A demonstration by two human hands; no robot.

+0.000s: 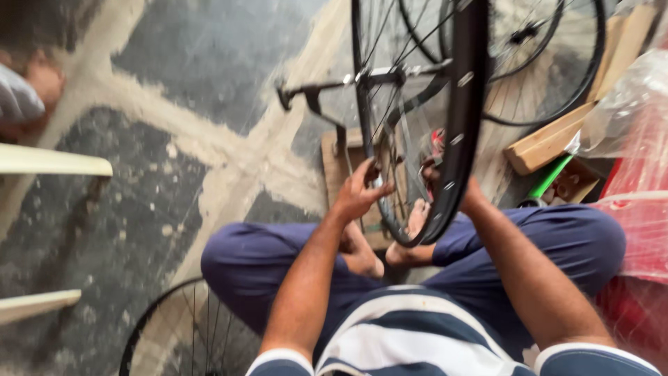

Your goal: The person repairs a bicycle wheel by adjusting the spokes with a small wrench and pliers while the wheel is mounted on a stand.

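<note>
The bicycle wheel (pixel 417 125) stands upright in a truing stand (pixel 327 104) just ahead of the seated person's crossed legs, its black rim edge-on to the camera and its lowest arc hanging right above the bare feet. As far as the view shows, the wheel is already laced with spokes and mounted on its axle, and the work looks to be somewhere in the middle of adjusting it; nothing shows whether it runs true. The left hand (pixel 358 191) is at the wheel's near side, fingers curled together against the spokes near the rim. The right hand (pixel 435 174) is mostly hidden behind the rim, so I cannot tell how its fingers are set. Room is tight to the right of the wheel: wooden planks (pixel 557 132), a green tube (pixel 550 177) and a clear plastic bag over something red (pixel 633 174) crowd close, and a second wheel (pixel 543 56) leans just behind. To the left of the wheel the patched concrete floor (pixel 174 139) lies open. Another rim (pixel 188 327) lies by the left knee, well below the wheel.
</note>
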